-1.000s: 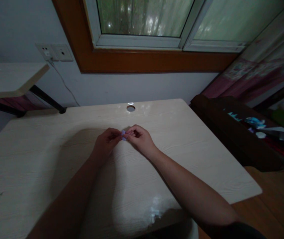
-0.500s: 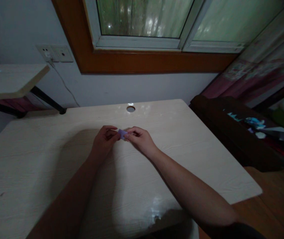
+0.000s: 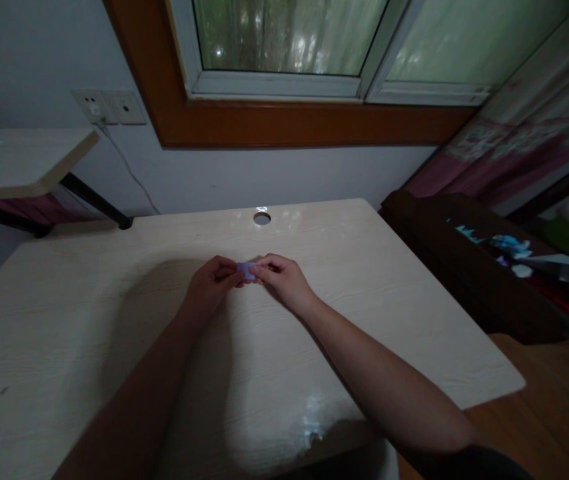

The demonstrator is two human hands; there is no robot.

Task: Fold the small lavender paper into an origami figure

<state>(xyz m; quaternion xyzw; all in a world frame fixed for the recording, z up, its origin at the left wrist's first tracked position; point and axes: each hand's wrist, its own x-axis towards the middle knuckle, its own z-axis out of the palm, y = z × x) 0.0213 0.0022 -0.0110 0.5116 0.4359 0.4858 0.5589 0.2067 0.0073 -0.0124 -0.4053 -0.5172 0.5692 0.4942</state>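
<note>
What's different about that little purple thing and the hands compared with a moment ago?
The purple piece, mostly hidden a second ago and then tilted, now sits roughly level, with more of its face showing. The left hand, more open half a second ago, has closed in on it. The right hand still pinches it, about where it was.

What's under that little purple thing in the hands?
The left hand and right hand pinch the purple piece over the pale table. Some fingers peek out beneath it; its underside and whatever it covers are hidden.
</note>
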